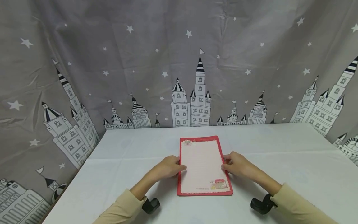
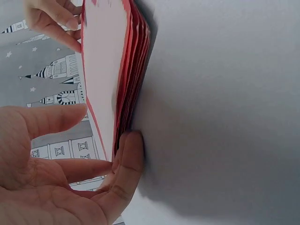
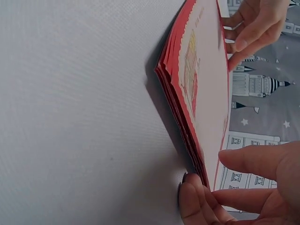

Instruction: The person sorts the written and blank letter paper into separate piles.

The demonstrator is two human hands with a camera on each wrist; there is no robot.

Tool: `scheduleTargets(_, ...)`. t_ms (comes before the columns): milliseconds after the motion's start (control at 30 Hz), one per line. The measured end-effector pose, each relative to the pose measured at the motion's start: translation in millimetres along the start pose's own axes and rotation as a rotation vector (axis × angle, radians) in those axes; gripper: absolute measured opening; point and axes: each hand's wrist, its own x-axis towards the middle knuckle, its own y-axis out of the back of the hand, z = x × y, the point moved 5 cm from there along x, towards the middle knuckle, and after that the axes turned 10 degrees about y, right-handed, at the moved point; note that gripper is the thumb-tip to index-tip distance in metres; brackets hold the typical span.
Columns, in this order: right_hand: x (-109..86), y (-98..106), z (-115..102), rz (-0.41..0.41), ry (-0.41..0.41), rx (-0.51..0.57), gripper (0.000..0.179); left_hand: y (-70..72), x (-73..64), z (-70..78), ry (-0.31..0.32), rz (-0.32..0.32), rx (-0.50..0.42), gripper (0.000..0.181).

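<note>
l hand (image 1: 169,168) grips l edge of red-bordered paper stack (image 1: 201,165), r hand (image 1: 237,164) grips r edge. stack's btwn hands, abt mid table (image 1: 126,174); can't tell if lifted.

- Soft, even light filled the head view; castles (image 1: 324,107) near three o'clock looked stretched.
- Wrist views were dimmer, with soft shadow around six o'clock.
- Left wrist view: paper (image 2: 102,56) toward eleven looked washed-out.

A screened-off tabletop workspace; whether home or studio cannot be told. A white table (image 1: 126,165) lies toward six o'clock; a grey curtain (image 1: 179,59) printed with castles and stars hangs from nine through twelve to three.
</note>
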Motion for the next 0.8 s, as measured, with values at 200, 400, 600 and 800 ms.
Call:
scheduleTargets(200, -3.0, -2.7, -3.2, 0.035, 0.011, -0.037, 0.051, -2.4, -2.2, 5.9, -0.030, 0.071, 0.126, 0.065)
scheduleTargets(400, -7.5, -2.8, -11.0, 0.084, 0.015, -0.108, 0.052, -4.0, -4.3, 7.1, -0.071, 0.154, 0.191, 0.064)
scheduleTargets(600, -6.7, -3.7, -18.7, 0.104, 0.024, -0.095, 0.055, -2.8, -5.0, 9.5, -0.145, 0.168, 0.154, 0.060)
scheduleTargets(800, -8.5, -5.1, -19.3, 0.100, 0.008, -0.045, 0.061, -1.8, -9.2, 13.7, -0.197, 0.148, 0.043, 0.061)
